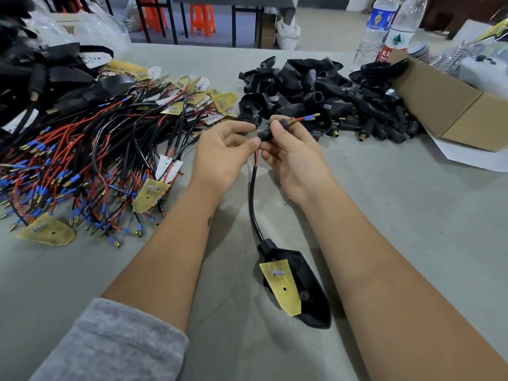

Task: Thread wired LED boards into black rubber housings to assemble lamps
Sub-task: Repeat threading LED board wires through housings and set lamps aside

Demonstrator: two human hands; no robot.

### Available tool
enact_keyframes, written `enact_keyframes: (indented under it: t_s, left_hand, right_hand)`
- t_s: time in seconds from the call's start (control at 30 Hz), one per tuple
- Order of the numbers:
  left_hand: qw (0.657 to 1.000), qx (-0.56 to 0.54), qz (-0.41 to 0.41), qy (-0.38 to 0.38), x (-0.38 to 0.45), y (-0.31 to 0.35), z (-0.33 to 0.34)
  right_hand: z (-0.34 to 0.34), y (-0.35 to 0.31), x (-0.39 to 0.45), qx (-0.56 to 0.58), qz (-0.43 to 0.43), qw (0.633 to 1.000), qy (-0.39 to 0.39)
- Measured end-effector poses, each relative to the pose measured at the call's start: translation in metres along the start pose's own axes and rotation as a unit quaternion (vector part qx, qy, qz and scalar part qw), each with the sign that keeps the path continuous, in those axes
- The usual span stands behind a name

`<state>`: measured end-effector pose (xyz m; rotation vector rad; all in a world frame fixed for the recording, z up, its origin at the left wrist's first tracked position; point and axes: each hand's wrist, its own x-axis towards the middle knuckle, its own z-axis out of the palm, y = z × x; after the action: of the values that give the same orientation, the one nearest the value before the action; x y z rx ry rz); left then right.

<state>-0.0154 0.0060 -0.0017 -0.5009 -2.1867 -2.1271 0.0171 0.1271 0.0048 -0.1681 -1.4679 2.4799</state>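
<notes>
- Head view, and both hands are up over the table (pixel 384 215), meeting in the middle around a small black rubber fitting (pixel 266 135).
- The right hand (pixel 291 158) pinches that fitting between thumb and curled fingers; the red and blue wire tips (pixel 305 118) with their brass ends poke out past it, toward the pile of housings.
- The left hand (pixel 222 152) has its fingers curled in, thumb pressed against the fitting and the wires right where they enter. It looks like a feeding pinch, though exactly what the fingertips grip is partly hidden.
- Below the hands the black cable (pixel 253 199) hangs down in a curve to a housing (pixel 310 298) lying on the table near the person, with the yellow board (pixel 283 284) lying tilted across its open face, not seated flat.
- My read: the wires are already through, and the fitting now needs sliding along the cable. Best to hold the fitting steady with the right hand and pull the wire tips straight out, keeping red and blue together so neither bunches inside.
- Watch the slack: a hard tug could drag the board and housing across the table or strain the wires at the board, so draw in short pulls.
- Left of the hands lies a heap of wired boards (pixel 90 160); beyond them a pile of empty housings (pixel 324 97), a cardboard box (pixel 445 105) and two water bottles (pixel 384 31).
</notes>
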Motion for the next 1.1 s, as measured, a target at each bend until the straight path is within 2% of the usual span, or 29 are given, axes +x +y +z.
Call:
enact_keyframes:
  t_s: [0.17, 0.27, 0.4, 0.6, 0.77, 0.97, 1.1]
  left_hand:
    - [0.999, 0.023, -0.027, -0.041, 0.000, -0.002, 0.001]
    - [0.998, 0.032, -0.018, -0.048, 0.000, -0.002, 0.002]
    - [0.999, 0.016, -0.025, -0.018, 0.002, -0.005, 0.000]
    - [0.998, 0.067, 0.011, -0.001, 0.008, -0.010, -0.002]
    - [0.998, 0.065, -0.014, 0.020, 0.011, -0.012, -0.003]
    - [0.997, -0.009, -0.071, -0.001, 0.009, -0.006, -0.004]
    - [0.996, 0.003, -0.081, -0.042, 0.007, -0.003, -0.005]
  right_hand:
    - [-0.004, -0.002, 0.003, 0.068, -0.008, 0.997, 0.023]
    - [-0.005, -0.002, 0.004, 0.070, -0.012, 0.997, 0.030]
    - [-0.004, -0.003, 0.003, 0.031, 0.005, 0.999, 0.018]
    - [0.002, -0.001, 0.004, -0.062, 0.001, 0.998, 0.004]
    - [0.003, 0.001, 0.005, -0.102, -0.007, 0.995, 0.005]
    - [0.000, 0.001, 0.008, -0.029, -0.013, 0.999, 0.028]
    - [-0.003, 0.000, 0.011, 0.040, -0.010, 0.998, 0.047]
